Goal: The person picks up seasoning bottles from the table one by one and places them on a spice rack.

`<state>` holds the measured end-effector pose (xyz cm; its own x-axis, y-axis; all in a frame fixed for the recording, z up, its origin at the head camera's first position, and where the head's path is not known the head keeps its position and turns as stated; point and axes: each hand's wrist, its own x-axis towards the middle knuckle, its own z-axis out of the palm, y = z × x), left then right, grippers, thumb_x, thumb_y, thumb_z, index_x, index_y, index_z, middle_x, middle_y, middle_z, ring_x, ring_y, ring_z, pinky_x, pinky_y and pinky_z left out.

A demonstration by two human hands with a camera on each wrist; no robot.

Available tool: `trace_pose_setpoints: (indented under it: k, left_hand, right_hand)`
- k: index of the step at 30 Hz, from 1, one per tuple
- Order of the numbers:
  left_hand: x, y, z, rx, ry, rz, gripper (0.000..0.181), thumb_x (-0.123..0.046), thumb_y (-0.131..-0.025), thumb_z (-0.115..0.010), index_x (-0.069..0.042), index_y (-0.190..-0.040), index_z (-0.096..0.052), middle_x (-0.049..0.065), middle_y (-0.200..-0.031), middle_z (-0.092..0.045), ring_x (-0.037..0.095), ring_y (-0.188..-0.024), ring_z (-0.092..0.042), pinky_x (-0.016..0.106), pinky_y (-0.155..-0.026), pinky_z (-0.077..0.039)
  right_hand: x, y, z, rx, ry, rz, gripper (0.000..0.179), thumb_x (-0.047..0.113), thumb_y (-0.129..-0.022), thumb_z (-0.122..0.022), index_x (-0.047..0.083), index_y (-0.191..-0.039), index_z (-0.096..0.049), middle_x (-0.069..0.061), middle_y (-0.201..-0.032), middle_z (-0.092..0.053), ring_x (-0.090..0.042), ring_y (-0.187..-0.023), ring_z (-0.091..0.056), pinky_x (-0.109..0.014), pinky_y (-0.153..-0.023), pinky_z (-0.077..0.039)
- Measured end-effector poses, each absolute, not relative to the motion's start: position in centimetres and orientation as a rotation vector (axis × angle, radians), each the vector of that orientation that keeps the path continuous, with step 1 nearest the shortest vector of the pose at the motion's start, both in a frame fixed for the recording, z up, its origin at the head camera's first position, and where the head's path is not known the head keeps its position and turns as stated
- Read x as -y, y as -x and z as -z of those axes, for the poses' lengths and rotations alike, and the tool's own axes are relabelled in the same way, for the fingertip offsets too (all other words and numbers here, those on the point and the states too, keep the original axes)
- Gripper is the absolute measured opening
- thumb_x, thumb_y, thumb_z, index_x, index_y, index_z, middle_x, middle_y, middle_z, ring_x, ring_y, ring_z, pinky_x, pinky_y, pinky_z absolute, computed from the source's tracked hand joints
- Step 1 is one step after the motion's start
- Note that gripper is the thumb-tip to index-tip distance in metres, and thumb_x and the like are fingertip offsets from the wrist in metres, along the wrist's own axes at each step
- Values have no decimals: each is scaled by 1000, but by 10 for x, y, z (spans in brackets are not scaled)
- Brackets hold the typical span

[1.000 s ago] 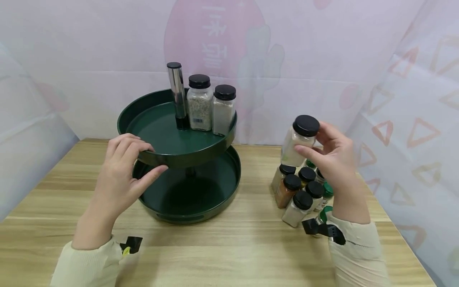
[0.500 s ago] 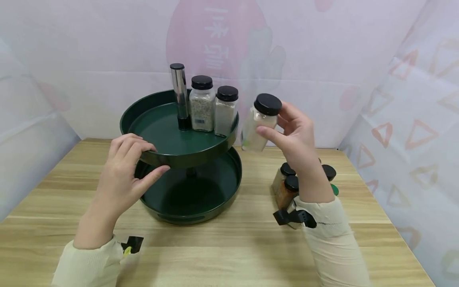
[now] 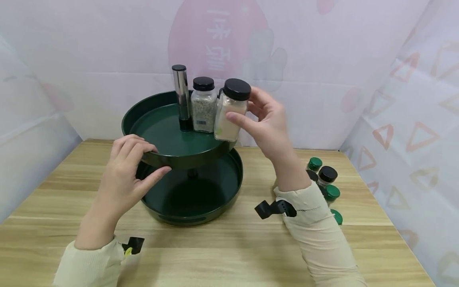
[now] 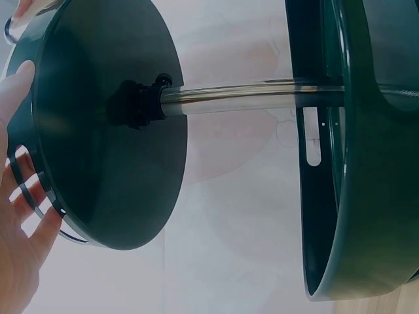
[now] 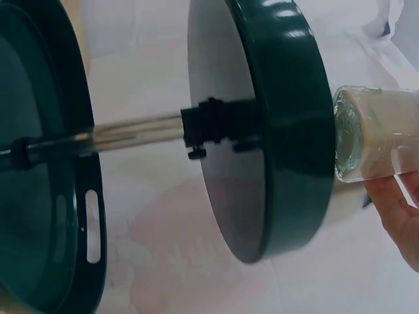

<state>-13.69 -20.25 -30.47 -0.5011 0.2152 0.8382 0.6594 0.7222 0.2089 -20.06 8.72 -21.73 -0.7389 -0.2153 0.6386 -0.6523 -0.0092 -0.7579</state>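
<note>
My right hand (image 3: 267,123) grips a clear spice jar (image 3: 231,113) with a black lid and pale powder in it. The jar hangs at the right rim of the upper tray (image 3: 172,145) of a dark green two-tier stand, hiding most of another jar behind it. In the right wrist view the held jar's base (image 5: 350,134) is right at the tray's rim. My left hand (image 3: 125,171) holds the upper tray's front left rim, fingers over the edge and thumb below. On that tray stand a silver cylinder (image 3: 182,97) with black ends and a jar (image 3: 203,105) of speckled grains.
The stand's lower tray (image 3: 193,199) sits on the wooden table (image 3: 215,255). A metal post (image 4: 229,91) joins the tiers. Several jars with black lids (image 3: 328,174) or green lids (image 3: 332,192) stand at the right, partly hidden by my right sleeve (image 3: 308,215).
My right hand has carried the jar leftward from above the jar group at the right to the upper tray's right rim. My left hand stays on the tray's rim.
</note>
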Motion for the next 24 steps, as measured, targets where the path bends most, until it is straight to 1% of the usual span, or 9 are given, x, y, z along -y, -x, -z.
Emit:
trace_pose_setpoints:
  k: [5,8,12,17,20,24]
  left_hand:
    - [202,136,304,2081,669,648,67,-64,-92,-53,2,-103,-62,19,-104,-62,41,-113,-47,41,-106,-34]
    - [203,136,303,2082,675,653,66,-63,-92,-55,2,-103,-62,19,-104,-62,41,-113,-47,39,-106,-34]
    - [203,135,302,2096,678,651,66,-62,-93,-54,3,-104,-61,18,-104,-62,40,-114,-47,37,-107,-33]
    - [203,135,302,2107,678,639,66,-63,-94,-53,3,-103,-60,19,-104,-62,40,-114,-46,35,-108,-32]
    - [203,135,303,2110,680,632,67,-63,-93,-53,3,-103,-61,19,-104,-62,41,-114,-46,34,-109,-32]
    - [203,135,304,2113,682,633,68,-64,-93,-53,3,-103,-61,19,-104,-61,41,-114,-46,34,-110,-31]
  right_hand:
    - [-71,201,216,1985,-908,-1773,49,-2,-82,-77,0,-128,-61,-13,-123,-66,-22,-101,-67,-35,-89,-56]
    - [-63,201,216,2000,-915,-1765,50,-1,-81,-79,1,-128,-62,-13,-120,-66,-21,-98,-66,-35,-87,-56]
    - [-54,199,217,2016,-937,-1752,51,1,-80,-80,1,-128,-62,-14,-117,-67,-20,-99,-67,-35,-89,-57]
    - [-46,200,220,2007,-997,-1774,53,-2,-80,-79,-2,-129,-60,-18,-118,-66,-24,-100,-70,-35,-92,-57]
    - [-43,202,222,2010,-1011,-1782,53,-3,-81,-79,-2,-130,-59,-19,-118,-66,-26,-98,-71,-35,-91,-58]
    - [-38,206,224,2044,-1012,-1754,55,0,-81,-79,-1,-132,-59,-18,-118,-66,-26,-97,-72,-34,-90,-58]
